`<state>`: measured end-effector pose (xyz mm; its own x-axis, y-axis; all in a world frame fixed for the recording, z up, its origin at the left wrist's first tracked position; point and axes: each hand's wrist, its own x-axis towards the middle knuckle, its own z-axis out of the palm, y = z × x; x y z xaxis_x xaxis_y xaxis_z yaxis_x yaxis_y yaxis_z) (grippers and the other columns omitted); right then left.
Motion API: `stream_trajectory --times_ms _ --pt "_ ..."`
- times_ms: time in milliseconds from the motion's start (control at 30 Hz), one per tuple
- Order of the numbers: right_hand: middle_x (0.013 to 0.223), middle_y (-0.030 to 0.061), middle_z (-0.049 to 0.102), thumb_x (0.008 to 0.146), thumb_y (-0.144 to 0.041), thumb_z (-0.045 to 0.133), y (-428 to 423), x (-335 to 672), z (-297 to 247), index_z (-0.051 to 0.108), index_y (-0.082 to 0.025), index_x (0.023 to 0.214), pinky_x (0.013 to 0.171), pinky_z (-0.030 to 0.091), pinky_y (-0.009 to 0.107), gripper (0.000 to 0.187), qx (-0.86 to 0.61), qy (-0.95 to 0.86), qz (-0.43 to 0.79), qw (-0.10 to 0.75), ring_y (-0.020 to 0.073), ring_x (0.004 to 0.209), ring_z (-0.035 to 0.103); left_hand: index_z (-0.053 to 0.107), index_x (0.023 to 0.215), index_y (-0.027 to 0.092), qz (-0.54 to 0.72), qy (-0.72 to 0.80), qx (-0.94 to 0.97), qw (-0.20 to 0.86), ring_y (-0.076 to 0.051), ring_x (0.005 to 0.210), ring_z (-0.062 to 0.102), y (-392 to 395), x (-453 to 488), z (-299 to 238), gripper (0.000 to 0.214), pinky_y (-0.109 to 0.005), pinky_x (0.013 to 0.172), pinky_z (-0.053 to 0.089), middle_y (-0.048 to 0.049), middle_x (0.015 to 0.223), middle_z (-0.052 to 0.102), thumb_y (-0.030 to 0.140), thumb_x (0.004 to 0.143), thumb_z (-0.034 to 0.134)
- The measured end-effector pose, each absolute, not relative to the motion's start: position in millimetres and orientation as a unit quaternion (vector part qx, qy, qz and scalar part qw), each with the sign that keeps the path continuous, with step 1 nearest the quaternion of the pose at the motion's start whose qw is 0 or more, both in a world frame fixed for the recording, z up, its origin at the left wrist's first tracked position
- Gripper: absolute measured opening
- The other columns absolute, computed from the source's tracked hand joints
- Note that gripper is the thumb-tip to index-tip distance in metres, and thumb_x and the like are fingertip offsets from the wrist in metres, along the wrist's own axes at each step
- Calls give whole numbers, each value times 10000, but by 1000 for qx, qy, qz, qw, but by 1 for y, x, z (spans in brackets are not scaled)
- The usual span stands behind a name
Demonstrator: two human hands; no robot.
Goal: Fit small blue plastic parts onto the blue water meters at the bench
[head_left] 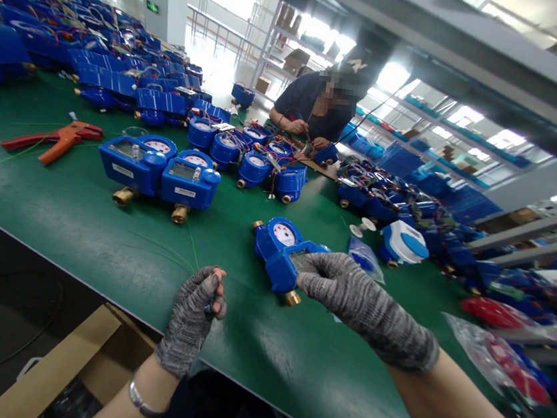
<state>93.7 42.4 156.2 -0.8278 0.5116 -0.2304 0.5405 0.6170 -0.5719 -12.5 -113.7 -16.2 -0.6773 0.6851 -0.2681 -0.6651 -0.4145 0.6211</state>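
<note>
My right hand (340, 283), in a grey knit fingerless glove, grips a blue water meter (273, 255) with a white round dial and brass pipe ends. The meter is tilted over the green tabletop. Lower and to the left, my left hand (196, 317), gloved alike, is closed with its fingertips together; a small dark bit shows at the fingers, too small to name. Thin green wires (173, 254) run across the table up to that hand. Beyond it, two more blue water meters (162, 172) stand side by side, their brass ends toward me.
Orange-red cutting pliers (62, 141) lie at left. Many blue meters (122, 77) crowd the back left, others the right. A white spool (361, 227), a plastic bag (366, 258) and a white-lidded meter (404, 243) lie right. A co-worker (315, 106) works opposite. A cardboard box (75, 360) sits below the edge.
</note>
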Motion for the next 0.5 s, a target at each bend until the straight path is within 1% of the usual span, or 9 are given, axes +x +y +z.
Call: stream_trajectory --times_ms 167,367,500 --pt "578 23 589 746 -267 563 43 92 154 626 -148 596 485 377 245 201 290 905 -309 15 129 514 482 700 868 150 840 364 13 401 -76 503 477 -114 -13 -16 309 -190 457 363 -13 706 564 386 709 822" --pt "541 13 550 762 -296 557 42 89 149 577 -160 558 467 325 245 245 295 928 -224 -30 120 487 449 700 881 154 840 365 17 400 -76 513 484 -113 -13 -16 292 -190 466 372 -13 714 567 376 726 810" --pt "549 14 540 770 -284 537 40 85 148 535 -170 550 474 312 255 247 300 937 -181 -9 122 491 453 697 870 158 841 365 23 399 -75 506 478 -114 -13 -17 290 -191 462 369 -7 703 561 383 725 808"
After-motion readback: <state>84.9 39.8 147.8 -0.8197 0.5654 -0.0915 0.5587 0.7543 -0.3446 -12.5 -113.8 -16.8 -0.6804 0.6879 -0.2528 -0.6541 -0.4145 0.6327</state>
